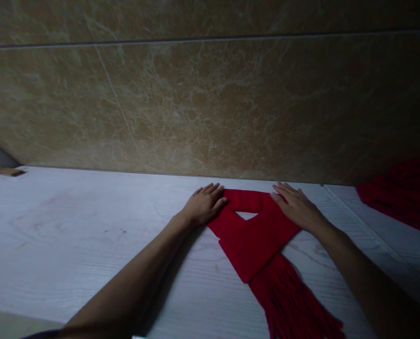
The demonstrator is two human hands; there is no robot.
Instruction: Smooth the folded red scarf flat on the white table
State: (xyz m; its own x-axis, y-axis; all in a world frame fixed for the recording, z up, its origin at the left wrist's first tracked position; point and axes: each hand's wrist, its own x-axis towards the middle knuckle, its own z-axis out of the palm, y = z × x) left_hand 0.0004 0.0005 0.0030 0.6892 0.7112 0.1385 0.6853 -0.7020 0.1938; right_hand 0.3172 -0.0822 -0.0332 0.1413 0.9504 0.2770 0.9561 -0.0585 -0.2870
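Note:
A red scarf lies flat on the white wood-grain table, folded into a loop with its ends crossing. A small triangle of table shows through the loop, and a fringed end trails toward me. My left hand rests with fingers extended on the loop's upper left corner. On the upper right corner, my right hand lies flat with its fingers stretched out. Neither hand grips the fabric; both press on it from above.
A brown marbled tile wall rises behind the table. More red fabric is heaped at the right edge. A small brown object lies at the far left corner. A seam in the tabletop runs along the right.

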